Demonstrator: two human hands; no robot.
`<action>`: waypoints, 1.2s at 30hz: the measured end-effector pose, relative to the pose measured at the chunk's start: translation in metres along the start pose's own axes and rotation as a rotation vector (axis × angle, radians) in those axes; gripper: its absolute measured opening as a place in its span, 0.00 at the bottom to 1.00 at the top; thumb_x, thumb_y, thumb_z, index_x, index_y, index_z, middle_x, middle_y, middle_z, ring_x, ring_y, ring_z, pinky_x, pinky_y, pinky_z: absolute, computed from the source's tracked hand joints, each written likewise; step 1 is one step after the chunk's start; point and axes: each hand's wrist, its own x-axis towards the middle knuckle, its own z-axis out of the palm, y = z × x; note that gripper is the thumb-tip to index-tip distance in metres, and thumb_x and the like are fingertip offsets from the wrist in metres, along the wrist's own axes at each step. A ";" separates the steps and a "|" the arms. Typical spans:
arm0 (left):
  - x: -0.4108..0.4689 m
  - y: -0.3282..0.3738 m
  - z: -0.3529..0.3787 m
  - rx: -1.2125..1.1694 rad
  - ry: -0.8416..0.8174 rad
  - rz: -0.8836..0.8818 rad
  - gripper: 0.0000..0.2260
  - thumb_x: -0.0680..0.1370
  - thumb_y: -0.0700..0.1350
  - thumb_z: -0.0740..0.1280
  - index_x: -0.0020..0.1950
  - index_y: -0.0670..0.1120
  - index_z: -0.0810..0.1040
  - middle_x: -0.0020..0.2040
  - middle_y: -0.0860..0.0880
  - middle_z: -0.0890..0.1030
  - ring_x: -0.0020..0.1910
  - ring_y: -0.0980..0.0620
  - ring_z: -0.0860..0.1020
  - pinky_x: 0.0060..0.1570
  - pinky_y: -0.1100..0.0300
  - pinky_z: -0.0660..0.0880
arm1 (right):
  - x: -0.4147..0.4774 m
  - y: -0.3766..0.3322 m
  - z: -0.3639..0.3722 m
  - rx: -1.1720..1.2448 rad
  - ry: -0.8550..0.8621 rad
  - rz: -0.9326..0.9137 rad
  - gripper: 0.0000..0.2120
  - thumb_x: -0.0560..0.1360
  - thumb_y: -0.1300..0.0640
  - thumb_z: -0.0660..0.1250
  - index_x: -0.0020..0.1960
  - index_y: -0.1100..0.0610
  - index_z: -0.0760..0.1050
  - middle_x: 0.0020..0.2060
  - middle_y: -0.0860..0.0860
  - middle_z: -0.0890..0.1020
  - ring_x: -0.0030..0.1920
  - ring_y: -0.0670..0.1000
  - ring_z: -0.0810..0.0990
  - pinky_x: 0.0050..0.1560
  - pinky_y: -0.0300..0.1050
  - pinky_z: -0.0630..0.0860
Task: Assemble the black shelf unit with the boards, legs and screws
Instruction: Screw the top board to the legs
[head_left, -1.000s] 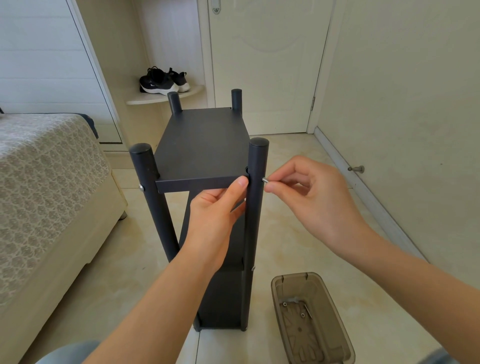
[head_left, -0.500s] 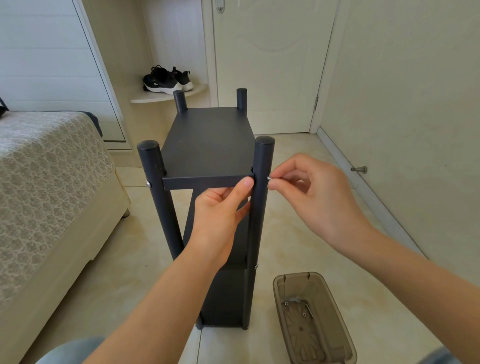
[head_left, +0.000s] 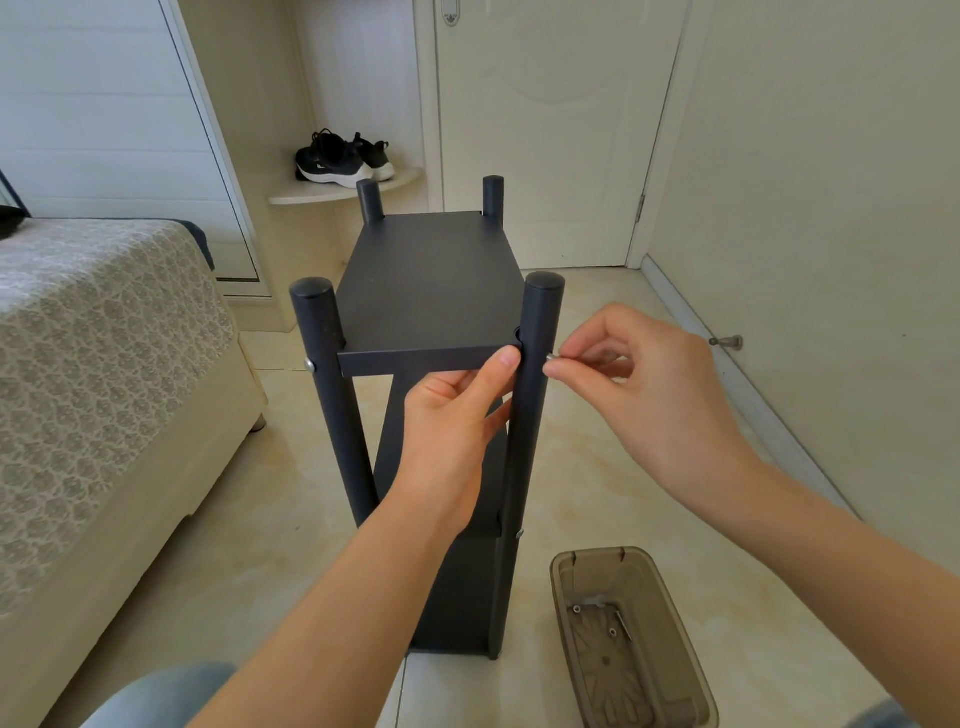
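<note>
Fingers (head_left: 576, 347) of the right hand (head_left: 654, 400) are pinched together on a small screw (head_left: 550, 357). Its tip is held against the outer side of the near right leg (head_left: 535, 415), level with the top board (head_left: 431, 291); whether it has entered a hole cannot be told. The board's front edge is gripped by the left hand (head_left: 447, 436), thumb on the face and fingers curled beneath, seemingly so that board and leg are aligned while the screw is started. The shelf unit (head_left: 467, 613) stands upright on the floor (head_left: 597, 467). A screw head (head_left: 309, 365) is already seated in the near left leg (head_left: 337, 415) at the same height, so this joint is judged among the last at this level. Spare screws (head_left: 576, 609) lie in a brown plastic tub (head_left: 639, 577) set beside the unit, within reach.
</note>
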 end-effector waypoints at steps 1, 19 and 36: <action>0.000 -0.001 0.000 0.000 0.003 0.001 0.17 0.70 0.52 0.71 0.52 0.42 0.84 0.51 0.42 0.85 0.56 0.44 0.83 0.59 0.49 0.79 | 0.000 0.000 0.000 -0.021 -0.005 -0.014 0.05 0.73 0.55 0.74 0.44 0.52 0.78 0.37 0.41 0.81 0.45 0.39 0.79 0.45 0.26 0.73; 0.003 -0.007 0.005 -0.005 0.056 0.043 0.24 0.71 0.53 0.71 0.59 0.36 0.80 0.53 0.41 0.85 0.57 0.45 0.83 0.64 0.43 0.76 | 0.005 0.001 -0.006 0.067 -0.072 0.069 0.03 0.73 0.59 0.74 0.44 0.53 0.81 0.38 0.43 0.83 0.44 0.38 0.81 0.45 0.25 0.73; 0.007 -0.006 0.006 0.008 0.055 0.049 0.23 0.71 0.54 0.70 0.60 0.41 0.81 0.55 0.41 0.85 0.57 0.45 0.83 0.61 0.48 0.78 | 0.010 -0.002 -0.006 0.200 -0.089 0.175 0.02 0.74 0.60 0.73 0.43 0.55 0.80 0.36 0.47 0.85 0.40 0.38 0.83 0.40 0.24 0.71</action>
